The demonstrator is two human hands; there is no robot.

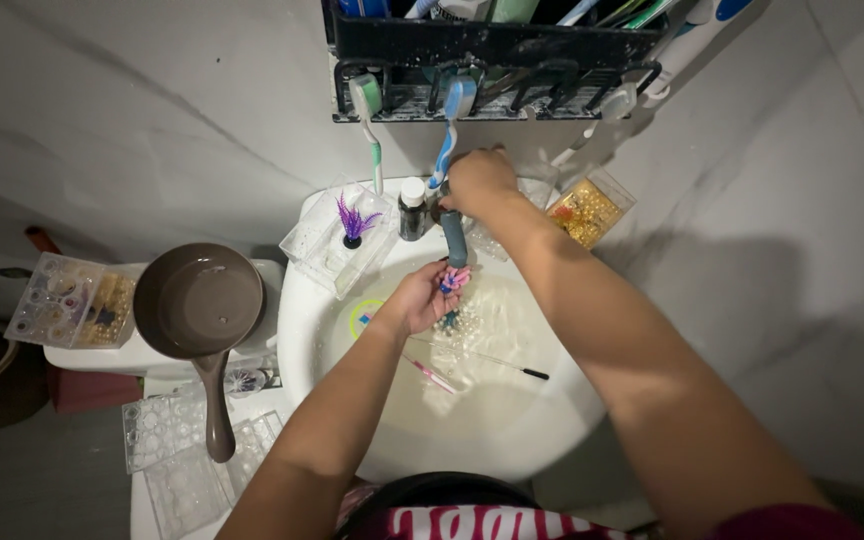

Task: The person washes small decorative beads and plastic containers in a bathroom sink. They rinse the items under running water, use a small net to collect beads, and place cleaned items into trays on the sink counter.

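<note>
My left hand (418, 297) is cupped under the grey spout (454, 238) and holds a small pink and blue object (452, 280) in the fingers. My right hand (478, 180) is closed on the tap handle at the back of the white basin (302, 330); the handle itself is hidden under the fingers. Water runs over small beads (472, 318) lying in the bowl. A pink thin stick (432, 376), a black thin stick (512, 366) and a yellow-green ring (362, 318) also lie in the basin.
A black rack (492, 60) with hanging toothbrushes is on the wall above. Clear boxes stand on the rim: one with a purple plant (354, 222), one with gold beads (584, 212). A small bottle (412, 208) stands by the tap. A brown ladle (200, 305) and bead trays (72, 300) sit to the left.
</note>
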